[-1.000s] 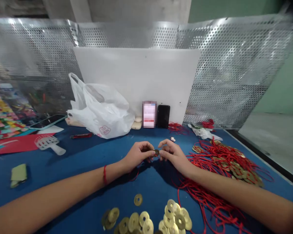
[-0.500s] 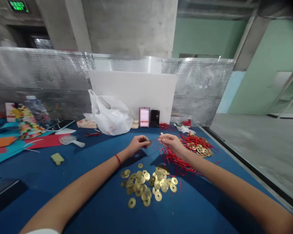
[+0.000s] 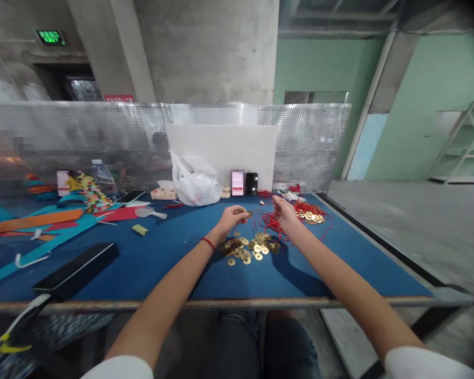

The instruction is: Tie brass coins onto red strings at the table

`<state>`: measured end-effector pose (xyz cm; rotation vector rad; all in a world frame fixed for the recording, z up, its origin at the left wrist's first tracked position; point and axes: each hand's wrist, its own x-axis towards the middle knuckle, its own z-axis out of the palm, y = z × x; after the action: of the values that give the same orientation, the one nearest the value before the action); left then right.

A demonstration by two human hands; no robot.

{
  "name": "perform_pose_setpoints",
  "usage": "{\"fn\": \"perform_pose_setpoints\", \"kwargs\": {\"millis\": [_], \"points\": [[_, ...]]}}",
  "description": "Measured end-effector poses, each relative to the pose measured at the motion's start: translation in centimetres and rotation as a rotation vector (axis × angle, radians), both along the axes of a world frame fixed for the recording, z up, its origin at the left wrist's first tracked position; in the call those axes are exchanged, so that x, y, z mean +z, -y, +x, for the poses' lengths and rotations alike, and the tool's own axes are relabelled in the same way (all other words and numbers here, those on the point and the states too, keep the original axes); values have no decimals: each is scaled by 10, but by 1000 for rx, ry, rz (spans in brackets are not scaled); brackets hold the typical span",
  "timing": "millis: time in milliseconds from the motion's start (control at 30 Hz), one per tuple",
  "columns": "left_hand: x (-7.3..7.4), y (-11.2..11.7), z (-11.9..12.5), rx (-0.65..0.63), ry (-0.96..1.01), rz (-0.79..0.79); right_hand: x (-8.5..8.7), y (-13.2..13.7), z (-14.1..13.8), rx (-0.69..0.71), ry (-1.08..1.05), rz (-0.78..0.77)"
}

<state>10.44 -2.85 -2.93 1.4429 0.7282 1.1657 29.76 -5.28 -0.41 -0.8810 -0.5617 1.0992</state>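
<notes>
Pinching a small brass coin (image 3: 249, 213) between thumb and fingertips, the person's left hand (image 3: 232, 218) is hovering above a blue-covered table (image 3: 161, 268), while the right hand (image 3: 284, 210) is bunching its fingers just beside it, though any thread there is too fine to tell. A heap of holed brass coins (image 3: 247, 248) is lying directly below the hands, with tangled red cord (image 3: 272, 223) trailing beside it and a second cluster of coins (image 3: 310, 215) resting further right among more cord.
</notes>
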Motion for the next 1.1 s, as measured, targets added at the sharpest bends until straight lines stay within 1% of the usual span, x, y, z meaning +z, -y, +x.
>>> {"fn": "perform_pose_setpoints", "kwargs": {"millis": [67,167,233,333,367,433,467,500,600,667,733,833,1000,1100], "points": [[-1,1,0,14,18,-17,5,-2,2,1,-27,18],[-5,-1,-5,51,39,-48,8,-5,6,62,-21,49],[-8,-3,-11,60,50,-71,5,-7,8,98,-5,50],[-10,-5,-16,49,49,-98,-5,-9,11,132,49,45],[-10,-5,-16,34,42,-104,-9,-9,11,130,92,62],[-10,-4,-14,0,29,-117,-19,-6,11,84,284,150],[-10,-3,-12,-5,32,-130,-24,-4,9,76,385,171],[-9,-2,-10,-9,39,-145,-28,-2,7,86,457,176],[-9,0,-4,-22,77,-159,-35,5,-2,210,649,223],[-10,1,-1,-45,69,-179,-36,8,-7,291,704,247],[-12,1,0,-85,60,-191,-36,10,-9,318,733,252],[-16,2,0,-136,57,-187,-38,10,-8,307,790,250],[-16,6,0,-150,49,-179,-41,12,-9,232,913,267],[-17,8,1,-167,54,-190,-44,12,-9,237,972,295]]}}
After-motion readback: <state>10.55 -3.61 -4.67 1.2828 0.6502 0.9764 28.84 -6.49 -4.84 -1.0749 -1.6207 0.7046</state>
